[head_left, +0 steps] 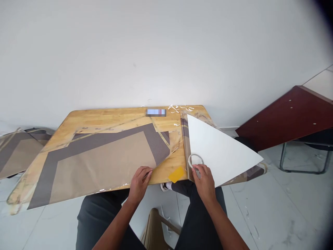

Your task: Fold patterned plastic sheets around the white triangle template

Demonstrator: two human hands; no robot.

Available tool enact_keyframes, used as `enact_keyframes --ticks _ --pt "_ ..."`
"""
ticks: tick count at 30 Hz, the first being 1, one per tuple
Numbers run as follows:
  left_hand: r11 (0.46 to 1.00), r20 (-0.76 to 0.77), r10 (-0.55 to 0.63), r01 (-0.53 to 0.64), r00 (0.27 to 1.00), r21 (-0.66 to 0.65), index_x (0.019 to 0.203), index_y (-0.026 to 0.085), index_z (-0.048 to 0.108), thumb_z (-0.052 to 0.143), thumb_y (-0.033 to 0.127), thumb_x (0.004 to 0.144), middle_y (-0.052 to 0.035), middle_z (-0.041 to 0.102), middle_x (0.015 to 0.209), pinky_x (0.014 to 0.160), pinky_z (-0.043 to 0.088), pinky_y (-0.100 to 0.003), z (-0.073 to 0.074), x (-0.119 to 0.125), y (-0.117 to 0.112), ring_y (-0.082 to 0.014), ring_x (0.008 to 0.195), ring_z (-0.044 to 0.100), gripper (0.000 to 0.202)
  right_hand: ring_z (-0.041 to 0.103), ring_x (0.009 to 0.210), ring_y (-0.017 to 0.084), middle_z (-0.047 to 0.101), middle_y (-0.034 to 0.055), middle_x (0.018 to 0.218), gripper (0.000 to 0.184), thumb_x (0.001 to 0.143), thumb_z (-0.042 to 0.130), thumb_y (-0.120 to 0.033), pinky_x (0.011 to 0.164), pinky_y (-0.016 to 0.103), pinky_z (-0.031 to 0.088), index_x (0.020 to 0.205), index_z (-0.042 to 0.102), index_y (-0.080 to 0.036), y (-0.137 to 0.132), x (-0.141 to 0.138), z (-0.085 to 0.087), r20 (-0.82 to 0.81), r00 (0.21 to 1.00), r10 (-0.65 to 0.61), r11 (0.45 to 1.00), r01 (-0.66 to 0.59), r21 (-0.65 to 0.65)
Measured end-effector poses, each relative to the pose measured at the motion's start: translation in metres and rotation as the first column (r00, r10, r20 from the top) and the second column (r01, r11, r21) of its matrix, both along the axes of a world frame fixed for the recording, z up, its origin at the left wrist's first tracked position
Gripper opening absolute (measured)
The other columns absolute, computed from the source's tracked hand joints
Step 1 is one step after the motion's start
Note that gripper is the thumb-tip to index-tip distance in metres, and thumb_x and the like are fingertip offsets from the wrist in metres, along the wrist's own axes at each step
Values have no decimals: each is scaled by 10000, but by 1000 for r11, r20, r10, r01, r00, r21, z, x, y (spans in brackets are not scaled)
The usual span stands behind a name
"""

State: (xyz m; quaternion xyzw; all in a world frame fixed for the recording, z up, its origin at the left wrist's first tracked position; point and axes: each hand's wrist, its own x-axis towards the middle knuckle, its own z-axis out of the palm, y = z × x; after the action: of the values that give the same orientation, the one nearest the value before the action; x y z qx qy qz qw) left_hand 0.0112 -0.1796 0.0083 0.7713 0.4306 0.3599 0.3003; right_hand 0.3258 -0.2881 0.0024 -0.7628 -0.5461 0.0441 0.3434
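Observation:
A wooden tabletop (111, 118) is mostly covered by a beige film sheet with a dark brown band (99, 163), its near corner lifted and folded back. My left hand (139, 184) pinches that sheet's near edge. My right hand (204, 182) grips a clear tape roll (195, 161) at the edge of a white triangular board (221, 149), which lies on a strip of the same patterned film (185, 139). Between my hands lies a yellow plastic scraper (177, 174).
Clear film scraps (180, 108) lie at the tabletop's far edge. Another patterned sheet (18, 152) sits left of the table. A dark red tabletop (283, 118) stands tilted at right above metal chair legs (301, 159). A white wall rises behind; a tiled floor (260, 208) lies below.

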Motion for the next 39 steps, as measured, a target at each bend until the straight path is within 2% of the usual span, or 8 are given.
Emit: enact_keyframes --ticks 6,13,18,21,25,32,35,39 --pt "999 18 -27 26 999 18 1126 237 752 559 313 1104 -84 730 1119 985 589 -386 -7 24 -18 -219 1081 701 209 619 1072 292 698 121 1146 394 1101 451 -508 940 456 524 1173 719 -228 3 31 -8 14 989 -146 989 146 -5" --pt "991 -18 -104 105 994 88 1186 249 742 582 258 1092 -78 734 1156 1009 581 -396 -19 51 -23 -223 1133 684 186 617 1163 306 651 143 1205 453 1096 444 -557 1010 483 518 1255 701 -218 -10 27 -11 10 985 -173 985 173 14" --pt "984 -63 -139 145 988 102 1176 238 714 567 245 1096 -79 736 1123 992 585 -403 -19 45 -22 -225 1096 691 167 627 1198 341 674 155 1292 514 1016 589 -667 1031 538 509 1266 709 -234 -39 19 -16 95 992 -80 996 83 -33" --pt "976 -108 -177 189 978 110 1187 242 692 559 233 1098 -72 734 1130 1015 576 -398 -17 36 -24 -216 1106 688 160 632 1237 327 697 137 1345 466 1051 568 -611 1056 529 516 1317 717 -259 -51 22 -19 76 997 3 1000 -1 -30" --pt "954 -210 -273 293 939 71 1202 254 678 559 282 1098 -62 742 1122 1024 569 -418 -12 27 -27 -231 1106 692 160 657 1241 291 751 90 1320 368 1107 512 -483 1097 519 513 1307 748 -282 -52 28 -15 -1 999 36 999 -36 -5" --pt "953 -267 -302 279 915 -120 1273 238 607 448 375 1137 -88 745 1174 990 581 -422 1 22 -15 -247 1103 707 250 681 1272 261 759 88 1341 377 1121 473 -400 1112 488 539 1361 724 -252 -45 17 4 -159 981 -115 974 142 174" --pt "941 -281 -338 323 898 -100 1379 237 600 433 394 1136 -99 745 1187 1010 572 -433 14 28 -5 -253 1107 698 334 693 1252 269 769 94 1313 363 1116 481 -369 1097 498 550 1348 732 -250 -45 10 14 -144 982 -122 960 154 234" --pt "931 -146 -346 320 927 -176 1139 251 757 433 483 1122 -101 744 1065 958 586 -423 43 63 6 -264 1032 692 398 698 1263 278 767 92 1323 353 1103 493 -330 1108 531 550 1362 726 -267 -51 -2 26 -138 983 -119 952 152 265"
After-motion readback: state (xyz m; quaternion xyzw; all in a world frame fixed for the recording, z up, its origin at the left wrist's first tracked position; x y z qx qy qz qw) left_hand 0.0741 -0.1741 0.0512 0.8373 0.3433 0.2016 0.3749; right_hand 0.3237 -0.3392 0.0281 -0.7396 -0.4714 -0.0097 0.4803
